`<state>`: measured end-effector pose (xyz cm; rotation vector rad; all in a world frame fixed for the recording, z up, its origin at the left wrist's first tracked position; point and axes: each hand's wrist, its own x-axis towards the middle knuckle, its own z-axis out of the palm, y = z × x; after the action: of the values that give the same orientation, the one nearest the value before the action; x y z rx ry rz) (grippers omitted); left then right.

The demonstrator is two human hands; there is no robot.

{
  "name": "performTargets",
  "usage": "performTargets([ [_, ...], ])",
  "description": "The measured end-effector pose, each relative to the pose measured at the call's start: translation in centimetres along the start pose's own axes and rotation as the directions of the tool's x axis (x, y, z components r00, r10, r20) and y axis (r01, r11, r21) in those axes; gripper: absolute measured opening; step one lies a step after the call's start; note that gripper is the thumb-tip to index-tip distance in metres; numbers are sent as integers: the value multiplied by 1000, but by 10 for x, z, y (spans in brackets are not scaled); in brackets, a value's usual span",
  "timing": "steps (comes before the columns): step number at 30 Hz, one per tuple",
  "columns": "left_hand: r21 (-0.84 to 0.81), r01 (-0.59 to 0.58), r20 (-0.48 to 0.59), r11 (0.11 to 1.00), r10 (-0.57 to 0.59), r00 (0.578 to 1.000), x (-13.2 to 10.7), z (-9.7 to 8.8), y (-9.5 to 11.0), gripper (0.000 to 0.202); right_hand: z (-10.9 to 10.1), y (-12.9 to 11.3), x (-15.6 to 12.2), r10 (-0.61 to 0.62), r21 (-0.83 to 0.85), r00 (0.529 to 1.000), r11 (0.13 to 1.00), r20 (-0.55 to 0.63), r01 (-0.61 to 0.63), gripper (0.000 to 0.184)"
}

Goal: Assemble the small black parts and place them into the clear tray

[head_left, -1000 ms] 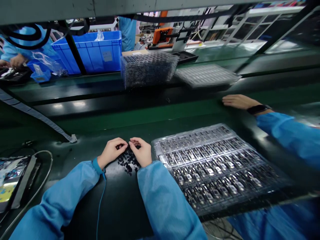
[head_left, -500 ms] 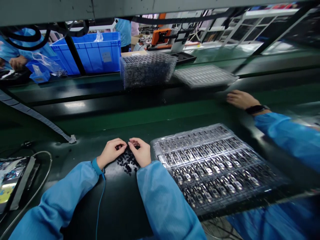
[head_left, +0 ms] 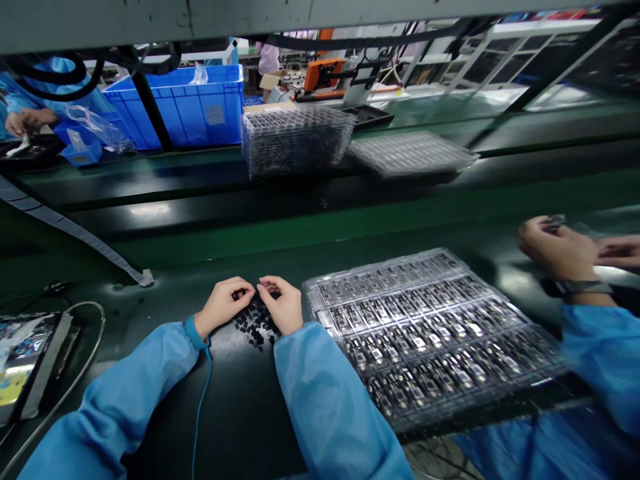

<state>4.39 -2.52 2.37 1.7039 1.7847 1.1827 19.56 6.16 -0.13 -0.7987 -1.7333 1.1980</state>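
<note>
My left hand (head_left: 223, 305) and my right hand (head_left: 283, 305) rest close together on the dark bench, fingers curled in a pinch over a small heap of tiny black parts (head_left: 254, 323). Both hands touch the heap; what each pinch holds is too small to make out. Just right of my right hand lies a clear plastic tray (head_left: 430, 333) filled with rows of small electronic modules. Blue sleeves cover both my arms, and a thin blue cord (head_left: 199, 407) hangs from my left wrist.
A co-worker's hands (head_left: 560, 250) at the right hold a small dark part. Beyond a green conveyor stand a stack of clear trays (head_left: 296, 139), a flat tray (head_left: 411, 153) and a blue crate (head_left: 185, 103). A foil bag (head_left: 23, 363) and cable lie at left.
The co-worker's hand has pulled back from the conveyor toward the right edge and now holds a small part with both hands. My own hands have stayed on the heap.
</note>
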Motion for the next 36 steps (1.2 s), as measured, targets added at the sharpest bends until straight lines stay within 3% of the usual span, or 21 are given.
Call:
performTargets([
  [36, -1, 10, 18, 1000, -10, 1000, -1, 1, -2, 13, 0, -1, 0, 3, -10, 1000, 1000, 2, -3, 13],
])
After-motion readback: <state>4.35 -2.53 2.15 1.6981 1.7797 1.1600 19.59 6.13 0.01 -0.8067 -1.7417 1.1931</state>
